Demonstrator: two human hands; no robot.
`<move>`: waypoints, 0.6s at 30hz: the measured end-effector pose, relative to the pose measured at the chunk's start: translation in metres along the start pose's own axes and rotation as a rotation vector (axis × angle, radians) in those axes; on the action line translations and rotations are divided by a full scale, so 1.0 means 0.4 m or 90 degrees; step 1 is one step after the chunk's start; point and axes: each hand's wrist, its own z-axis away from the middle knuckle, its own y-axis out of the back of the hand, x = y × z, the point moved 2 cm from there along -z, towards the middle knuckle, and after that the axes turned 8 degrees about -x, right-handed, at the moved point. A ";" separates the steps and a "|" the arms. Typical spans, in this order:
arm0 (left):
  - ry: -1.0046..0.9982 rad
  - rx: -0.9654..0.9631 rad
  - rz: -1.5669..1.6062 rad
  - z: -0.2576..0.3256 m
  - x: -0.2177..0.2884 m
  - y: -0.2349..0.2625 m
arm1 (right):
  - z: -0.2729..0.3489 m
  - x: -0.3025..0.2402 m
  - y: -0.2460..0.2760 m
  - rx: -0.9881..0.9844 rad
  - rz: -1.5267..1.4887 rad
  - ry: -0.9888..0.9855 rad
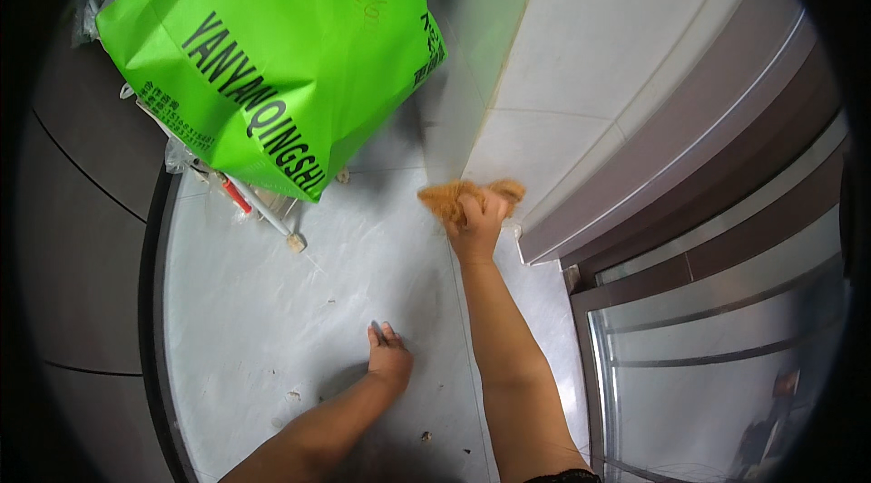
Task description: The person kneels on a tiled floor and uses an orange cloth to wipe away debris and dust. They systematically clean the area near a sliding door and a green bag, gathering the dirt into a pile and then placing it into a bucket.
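My right hand (478,224) is closed on a fuzzy orange-brown cloth (445,199), bunched up under the fingers. The cloth lies against the foot of the pale tiled wall (544,143), near its corner. Lower and to the left, my left hand (388,358) holds nothing. Its visible fingers are stretched out and a little apart, close over the grey tiled floor (299,320); whether they touch it I cannot tell.
A large bright green bag (272,57) stands at the upper left, with a red-and-white stick-like tool (238,195) beneath it. Small crumbs of debris (426,436) dot the floor. Dark panels (86,274) line the left, and a brown door frame (653,279) rises at right.
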 end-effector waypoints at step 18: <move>-0.019 -0.026 0.048 -0.006 -0.013 0.008 | 0.462 -0.052 0.099 -0.505 -0.112 -0.051</move>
